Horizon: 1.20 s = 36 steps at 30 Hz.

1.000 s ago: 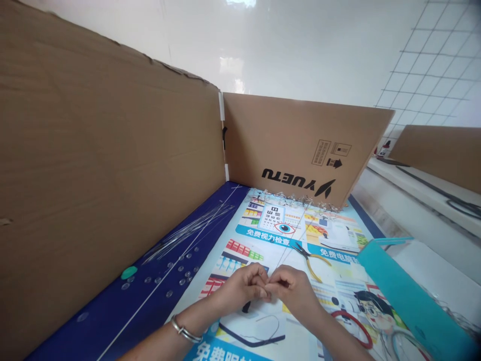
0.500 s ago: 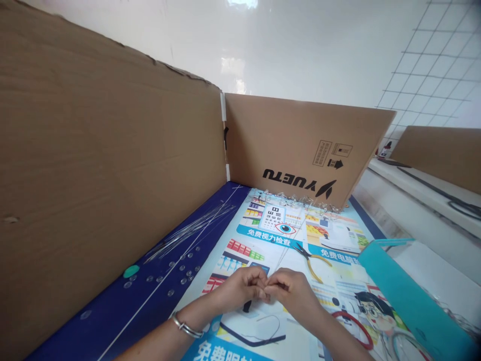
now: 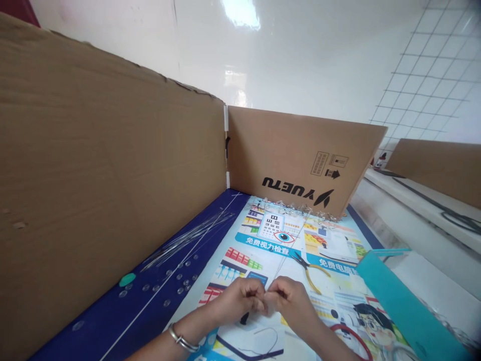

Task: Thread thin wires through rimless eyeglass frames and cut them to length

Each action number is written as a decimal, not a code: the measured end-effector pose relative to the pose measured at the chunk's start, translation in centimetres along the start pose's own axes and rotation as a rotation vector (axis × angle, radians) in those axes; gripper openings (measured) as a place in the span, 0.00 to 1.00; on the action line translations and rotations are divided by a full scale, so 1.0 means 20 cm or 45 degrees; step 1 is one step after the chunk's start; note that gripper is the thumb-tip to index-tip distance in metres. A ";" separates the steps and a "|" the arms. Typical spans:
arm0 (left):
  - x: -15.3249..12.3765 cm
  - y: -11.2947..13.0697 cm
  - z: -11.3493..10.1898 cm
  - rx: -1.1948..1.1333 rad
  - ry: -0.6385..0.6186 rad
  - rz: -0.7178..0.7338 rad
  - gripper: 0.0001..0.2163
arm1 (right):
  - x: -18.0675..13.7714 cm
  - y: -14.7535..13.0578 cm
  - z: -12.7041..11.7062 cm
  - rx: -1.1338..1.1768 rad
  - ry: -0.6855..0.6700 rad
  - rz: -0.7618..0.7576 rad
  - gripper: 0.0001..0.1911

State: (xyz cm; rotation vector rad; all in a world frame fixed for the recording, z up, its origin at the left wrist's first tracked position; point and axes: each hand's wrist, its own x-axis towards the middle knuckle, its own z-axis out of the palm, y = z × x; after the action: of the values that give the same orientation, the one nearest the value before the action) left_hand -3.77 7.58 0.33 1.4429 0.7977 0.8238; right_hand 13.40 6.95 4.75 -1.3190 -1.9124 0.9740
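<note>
My left hand (image 3: 246, 300) and my right hand (image 3: 286, 300) meet above the printed sheet, fingertips pinched together and touching. Thin wire (image 3: 280, 264) runs away from between them toward the far cardboard; its end at the fingers is hidden. A metal bangle (image 3: 182, 339) circles my left wrist. Beyond my right hand lie pliers (image 3: 311, 273) with yellow handles, their dark jaws pointing away to the left. A loose, curved piece of wire (image 3: 268, 346) rests on the sheet below my hands.
Cardboard walls (image 3: 112, 165) stand at left and back (image 3: 255, 145). Straight wires (image 3: 188, 239) and clear beads (image 3: 179, 277) lie on the blue strip, near a green disc (image 3: 128, 280). Clear pieces (image 3: 296, 206) line the back wall. At right are a teal box (image 3: 406, 301) and red ring (image 3: 353, 336).
The camera view has tilted slightly upward, so the scene sits a little lower. My hands stay pinched together, with only a slight shift of the fingers.
</note>
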 end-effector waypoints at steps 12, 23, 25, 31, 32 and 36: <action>0.01 -0.02 0.01 0.046 0.078 0.033 0.02 | -0.02 0.02 0.04 -0.002 0.080 -0.166 0.06; 0.01 -0.05 0.00 0.109 0.073 0.012 0.04 | -0.05 -0.01 0.06 -0.007 0.173 -0.133 0.06; 0.01 -0.05 0.00 0.111 0.067 0.007 0.04 | -0.05 -0.01 0.07 0.004 0.185 -0.130 0.06; 0.02 -0.04 0.00 0.124 0.078 -0.002 0.06 | -0.05 -0.01 0.07 0.035 0.198 -0.127 0.06; 0.02 -0.05 0.00 0.124 0.085 -0.001 0.06 | -0.05 -0.01 0.07 0.041 0.201 -0.127 0.06; 0.02 -0.03 0.02 0.128 0.110 0.012 0.05 | -0.04 0.00 0.05 0.098 0.215 -0.079 0.04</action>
State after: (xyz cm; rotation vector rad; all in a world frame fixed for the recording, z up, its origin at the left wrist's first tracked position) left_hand -3.29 7.79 -0.36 1.5085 0.9094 0.8683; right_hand 12.78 5.92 4.13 -1.2492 -1.7600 0.8683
